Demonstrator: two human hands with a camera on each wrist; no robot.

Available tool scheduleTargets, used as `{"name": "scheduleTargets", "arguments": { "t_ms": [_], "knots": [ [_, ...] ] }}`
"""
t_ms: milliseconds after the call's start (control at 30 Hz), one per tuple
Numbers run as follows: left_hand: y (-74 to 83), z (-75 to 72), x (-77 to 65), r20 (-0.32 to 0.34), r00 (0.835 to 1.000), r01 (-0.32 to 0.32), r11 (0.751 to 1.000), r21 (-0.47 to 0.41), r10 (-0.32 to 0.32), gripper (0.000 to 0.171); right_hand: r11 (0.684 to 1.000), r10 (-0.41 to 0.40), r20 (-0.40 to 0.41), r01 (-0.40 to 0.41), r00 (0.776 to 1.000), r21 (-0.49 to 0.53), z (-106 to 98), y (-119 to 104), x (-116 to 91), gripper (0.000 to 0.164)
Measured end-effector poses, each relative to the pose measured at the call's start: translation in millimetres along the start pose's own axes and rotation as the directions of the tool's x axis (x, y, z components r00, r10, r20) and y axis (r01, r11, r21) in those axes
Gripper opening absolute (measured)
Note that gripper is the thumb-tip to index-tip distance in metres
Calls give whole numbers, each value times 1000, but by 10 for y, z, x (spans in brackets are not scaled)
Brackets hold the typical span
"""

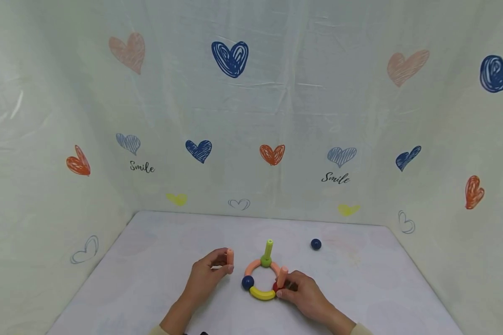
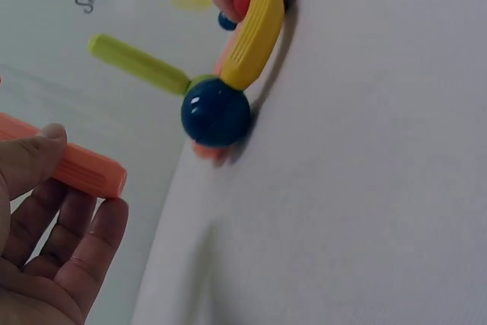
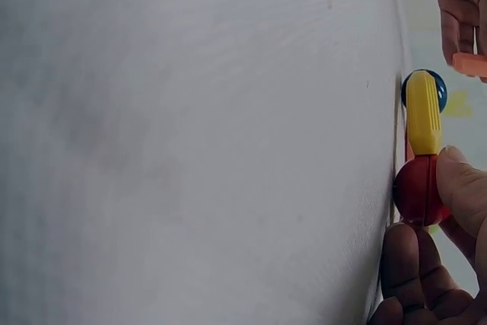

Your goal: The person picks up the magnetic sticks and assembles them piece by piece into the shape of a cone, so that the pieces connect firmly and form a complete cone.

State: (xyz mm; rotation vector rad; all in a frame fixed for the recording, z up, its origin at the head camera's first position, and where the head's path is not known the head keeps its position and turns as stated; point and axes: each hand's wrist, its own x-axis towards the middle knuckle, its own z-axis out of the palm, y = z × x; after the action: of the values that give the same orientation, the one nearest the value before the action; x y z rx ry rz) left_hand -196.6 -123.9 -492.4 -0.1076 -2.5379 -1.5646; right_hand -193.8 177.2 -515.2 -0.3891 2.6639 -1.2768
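A ring of curved sticks and balls lies on the white table (image 1: 360,288). My right hand (image 1: 308,295) pinches its red ball (image 3: 415,190) between thumb and fingers, and an orange rod (image 1: 282,277) stands up from that ball. On the far side, a light green rod (image 1: 268,250) rises from a green ball (image 1: 266,262). A blue ball (image 2: 215,112) forms the left joint, linked to the red one by a yellow curved stick (image 1: 262,294). Left of the ring, my left hand (image 1: 205,274) holds another orange rod (image 2: 90,170) upright above the table, between thumb and fingers.
A loose dark blue ball (image 1: 316,244) sits on the table behind and to the right of the ring. A white curtain (image 1: 302,121) printed with hearts encloses the table at the back and sides. Small dark objects (image 1: 204,333) show at the bottom edge.
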Motion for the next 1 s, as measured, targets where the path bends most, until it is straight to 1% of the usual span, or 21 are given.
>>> {"name": "scheduleTargets", "arguments": {
  "t_ms": [167, 367, 500, 733, 767, 867, 967, 1000],
  "knots": [
    [62, 144, -54, 60, 998, 1, 1000, -12, -1, 39, 1000, -15, -6, 15, 1000, -8, 0, 5, -8, 22],
    [91, 243, -80, 105, 994, -11, 998, -59, 17, 36, 999, -34, -14, 34, 999, -17, 10, 17, -6, 21],
    [99, 288, -77, 111, 993, -26, 997, -71, 34, 32, 999, -37, -14, 37, 999, -22, 8, 11, -8, 21],
    [114, 326, -60, 129, 991, -26, 999, -43, 32, 32, 1000, -18, -14, 18, 1000, -15, 13, 6, -3, 21],
    [114, 332, -58, 133, 990, -36, 998, -46, 42, 32, 1000, -17, -14, 17, 1000, -11, 12, 7, -4, 21],
    [115, 354, -55, 147, 989, -27, 997, -68, 36, 32, 1000, -17, -12, 17, 1000, -2, 8, 9, -9, 19],
    [99, 382, -59, 153, 988, -19, 998, -67, 29, 32, 1000, -20, -11, 20, 1000, 2, 5, 11, -10, 17],
    [93, 390, -62, 154, 988, -2, 998, -60, 11, 32, 1000, -20, -10, 20, 1000, 2, 5, 12, -10, 17]
  ]
}}
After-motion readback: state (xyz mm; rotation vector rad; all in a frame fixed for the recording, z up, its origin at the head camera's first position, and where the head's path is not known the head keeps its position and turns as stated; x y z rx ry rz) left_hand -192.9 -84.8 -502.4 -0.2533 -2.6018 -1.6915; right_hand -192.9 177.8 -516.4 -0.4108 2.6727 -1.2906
